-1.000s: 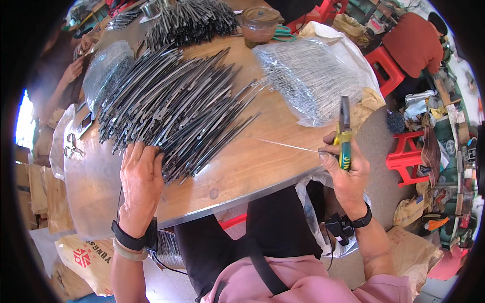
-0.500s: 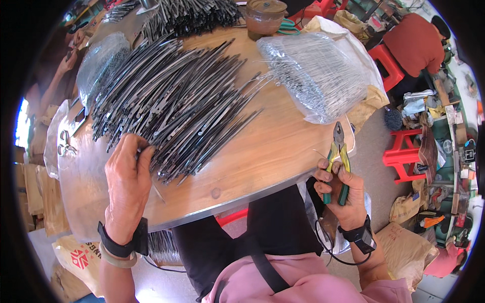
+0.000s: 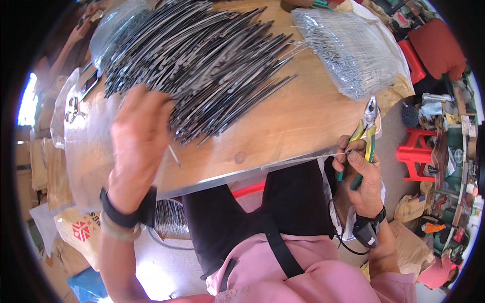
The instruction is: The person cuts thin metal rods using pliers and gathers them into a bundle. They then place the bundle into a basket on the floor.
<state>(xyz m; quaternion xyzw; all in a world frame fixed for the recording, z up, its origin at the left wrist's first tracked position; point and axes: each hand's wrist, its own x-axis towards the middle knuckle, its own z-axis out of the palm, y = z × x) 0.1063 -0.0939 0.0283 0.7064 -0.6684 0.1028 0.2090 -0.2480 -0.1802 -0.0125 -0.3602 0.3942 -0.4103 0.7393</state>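
A thick pile of dark, flat metal strips (image 3: 202,65) lies across the table. My left hand (image 3: 141,136) is at the pile's near left edge, its fingers curled and smeared by motion; what they grip is hidden. A thin pale strip (image 3: 175,155) shows just beside that hand, and I cannot tell whether it is held. Off the table's right front edge, my right hand (image 3: 366,174) is wrapped round green-and-yellow-handled pliers (image 3: 371,112), jaws upward. A thin wire (image 3: 323,155) runs leftward from its thumb and fingertips.
A clear plastic bag of thin wires (image 3: 348,55) lies at the table's far right, another plastic bag (image 3: 121,25) at the far left. Small scissors (image 3: 74,111) rest on the left. A red stool (image 3: 417,154) and a person in a red top (image 3: 437,48) are at the right.
The view has shifted, so the table sits higher and further right in it. My left hand has moved and blurred. The wire from my right fingertips now shows longer, pointing left.
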